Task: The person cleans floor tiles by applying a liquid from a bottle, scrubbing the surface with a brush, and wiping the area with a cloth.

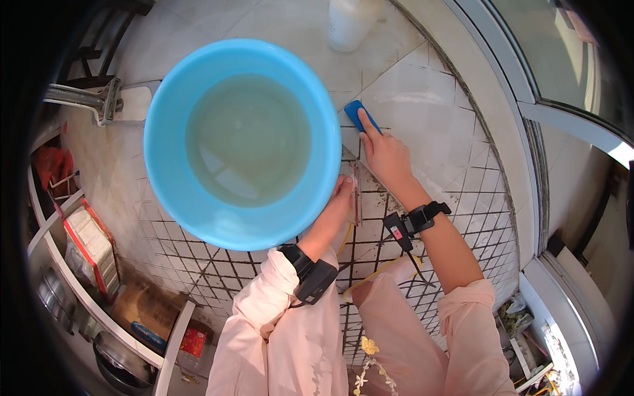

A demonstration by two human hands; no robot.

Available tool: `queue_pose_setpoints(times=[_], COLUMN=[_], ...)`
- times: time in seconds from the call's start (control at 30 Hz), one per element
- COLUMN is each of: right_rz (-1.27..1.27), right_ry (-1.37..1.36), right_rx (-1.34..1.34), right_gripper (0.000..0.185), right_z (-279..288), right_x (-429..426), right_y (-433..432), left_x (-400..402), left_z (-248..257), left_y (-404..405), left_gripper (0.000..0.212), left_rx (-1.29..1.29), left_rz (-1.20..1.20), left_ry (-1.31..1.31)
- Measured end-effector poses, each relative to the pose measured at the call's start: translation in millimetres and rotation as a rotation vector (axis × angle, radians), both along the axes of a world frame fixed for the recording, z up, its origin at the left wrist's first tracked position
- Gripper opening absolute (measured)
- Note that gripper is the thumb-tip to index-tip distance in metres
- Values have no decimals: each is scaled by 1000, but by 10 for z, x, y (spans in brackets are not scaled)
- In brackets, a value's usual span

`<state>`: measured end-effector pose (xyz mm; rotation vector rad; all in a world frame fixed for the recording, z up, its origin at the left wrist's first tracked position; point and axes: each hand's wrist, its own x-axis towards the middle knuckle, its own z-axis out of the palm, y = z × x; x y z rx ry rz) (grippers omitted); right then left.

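A large light-blue plastic basin point(163, 188) holding cloudy water point(247, 138) fills the left middle of the head view. My left hand point(341, 198) is at its lower right rim, beside a thin clear and reddish strip-like object point(356, 198); whether the fingers grip the rim or this object cannot be told. To the right of the basin, my right hand point(384, 151) holds a blue block-shaped tool point(360, 116), perhaps a brush, against the tiled floor point(416, 114), index finger along its top. Dark grout lines and dark specks show on the tiles near the wrists.
A white bucket-like container point(351, 24) stands beyond the basin. A flat mop point(133, 103) lies at the left. Shelves at lower left hold a cardboard box point(146, 312), a foam box point(89, 247) and metal pans point(121, 359). A sliding-door frame point(525, 99) runs along the right.
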<state>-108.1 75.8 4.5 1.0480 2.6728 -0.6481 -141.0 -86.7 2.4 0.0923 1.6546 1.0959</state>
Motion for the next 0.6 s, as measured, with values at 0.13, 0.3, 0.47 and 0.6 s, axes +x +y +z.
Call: queue_pose_setpoints(times=[0.13,0.3,0.47,0.6], right_rz=[-111,-36,-137,-78], right_ry=[-1,-40,42,-34], right_rx=[22,-30,6,-91], right_gripper=[48,47,48,48], right_z=[-45,-20,-14,34], right_x=[-27,173,-120,174], right_y=[6,-188,34,-333], left_x=[-9,-13,41,2], left_z=[235,203,42,83], left_y=[95,79,28,-38], left_gripper=[25,25,24,25], left_rx=[-78,-42,0,-38], left_rz=[8,72,22,39], left_ry=[-82,-107,-87,-78])
